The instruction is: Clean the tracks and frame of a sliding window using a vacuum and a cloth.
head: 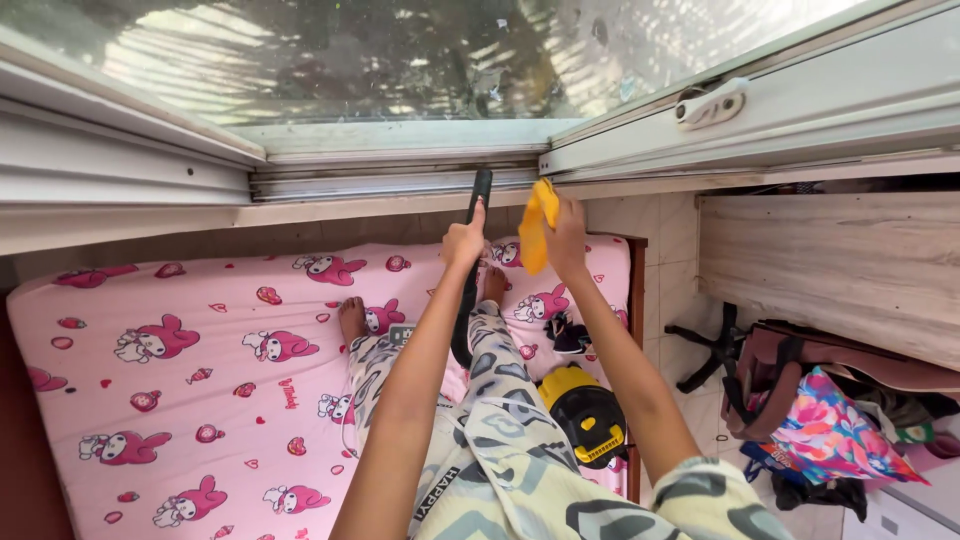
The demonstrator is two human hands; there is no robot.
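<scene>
The black nozzle (pixel 481 190) of a vacuum hose points up at twelve o'clock into the window track (pixel 400 180), just above the middle of the view, and the left hand (pixel 463 243) has its grip clamped around the black tube right below it. Just beside it, at one o'clock, the right hand (pixel 566 240) holds a yellow cloth (pixel 538 222) with its grip closed on the fabric, which hangs bunched against the sill beneath the sliding frame. The hose runs down toward six o'clock between the person's legs, in patterned trousers, and a yellow and black vacuum cleaner (pixel 588 412) rests at five o'clock by the right knee. The person stands or kneels on a bed whose pink sheet (pixel 200 340) is printed with cartoon rabbits and spreads out to nine o'clock. The window's glass fills the top, with a white latch (pixel 710 103) at two o'clock. At three o'clock a pale wooden panel (pixel 830 260) meets tiled floor, and at four o'clock lies a heap of bags and a bright floral cloth (pixel 830 430), partly cut off by the frame's edge. How the hose joins the vacuum is hidden by the legs.
</scene>
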